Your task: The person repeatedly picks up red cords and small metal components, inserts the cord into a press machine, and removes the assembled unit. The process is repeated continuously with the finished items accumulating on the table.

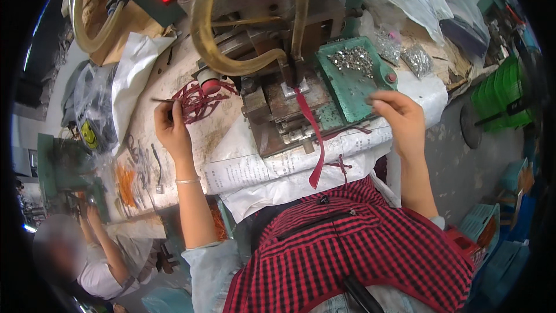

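Tan and white table [202,133], dirty in spots, spread out under the work. Red and black checked apron [330,243] at the front of it. Big metal machine [266,90] on the table, brown and rusty in places. White paper sheets [246,171] with print on them, laid along the front of the machine. Green tray [350,101] at the machine's right side. Fat yellow hose [201,23], bent in a big loop over the machine.

Right hand [405,119] near the right side of the tray, fingers bent, thumb and fingertips close together. Can't tell if holding a tiny thing or nothing. Left hand [172,133] just beside a messy pile of dark red straps [200,104], pinching a thin dark piece between thumb and fingers.

One long red strap [318,139] at the middle of the machine, top end by a little silver block, the rest hanging down over the front and the paper. Touched by neither of the hands. Round red button [210,86] over the pile. Thin dark piece [161,100], poking out left from the fingertips. Lots of tiny shiny metal bits [352,61], heaped at the far end of the tray.
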`<action>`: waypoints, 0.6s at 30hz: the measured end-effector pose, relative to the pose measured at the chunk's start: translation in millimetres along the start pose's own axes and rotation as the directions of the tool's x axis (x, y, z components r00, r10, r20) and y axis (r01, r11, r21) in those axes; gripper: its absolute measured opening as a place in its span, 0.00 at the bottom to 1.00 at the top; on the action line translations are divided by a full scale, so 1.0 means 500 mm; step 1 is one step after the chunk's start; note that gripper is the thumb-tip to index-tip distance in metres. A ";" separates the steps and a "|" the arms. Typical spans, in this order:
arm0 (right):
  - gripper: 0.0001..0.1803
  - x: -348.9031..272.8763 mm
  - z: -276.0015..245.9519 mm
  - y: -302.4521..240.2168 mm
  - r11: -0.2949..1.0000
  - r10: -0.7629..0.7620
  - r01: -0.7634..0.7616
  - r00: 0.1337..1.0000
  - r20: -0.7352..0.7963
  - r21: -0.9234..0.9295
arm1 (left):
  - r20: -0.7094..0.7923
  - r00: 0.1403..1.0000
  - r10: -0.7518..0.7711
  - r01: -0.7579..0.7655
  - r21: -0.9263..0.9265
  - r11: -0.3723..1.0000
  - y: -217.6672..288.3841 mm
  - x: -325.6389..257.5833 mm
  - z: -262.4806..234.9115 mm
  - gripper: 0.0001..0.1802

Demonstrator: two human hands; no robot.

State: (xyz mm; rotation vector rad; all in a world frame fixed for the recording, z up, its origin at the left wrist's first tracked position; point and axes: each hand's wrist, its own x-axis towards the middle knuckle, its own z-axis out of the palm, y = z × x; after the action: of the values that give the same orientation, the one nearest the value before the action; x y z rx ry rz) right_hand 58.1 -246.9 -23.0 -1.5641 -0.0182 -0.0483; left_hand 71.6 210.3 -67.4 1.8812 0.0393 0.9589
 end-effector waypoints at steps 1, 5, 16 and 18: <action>0.09 0.011 0.025 -0.022 0.998 -0.035 0.031 0.997 0.071 0.057 | -0.007 0.997 -0.080 0.077 -0.213 0.974 0.027 0.002 0.015 0.05; 0.09 0.067 0.158 -0.072 0.927 -0.363 0.369 0.928 0.078 -0.073 | 0.034 0.963 -0.267 0.265 -0.286 0.921 0.033 -0.017 0.059 0.07; 0.28 0.056 0.244 -0.072 0.938 -0.304 0.294 0.952 0.030 0.186 | -0.078 0.984 0.163 -0.179 -0.544 0.820 0.330 -0.041 0.090 0.05; 0.29 0.049 0.251 -0.086 0.947 -0.258 0.246 0.966 0.033 0.205 | -0.055 0.971 0.234 -0.234 -0.445 0.865 0.375 0.007 0.119 0.04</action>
State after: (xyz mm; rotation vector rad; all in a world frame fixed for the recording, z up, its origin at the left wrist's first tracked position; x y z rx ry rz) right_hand 83.4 -122.2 21.9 -1.3538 -0.2634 -0.1959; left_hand 43.2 70.6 68.0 1.4732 -0.3916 1.0283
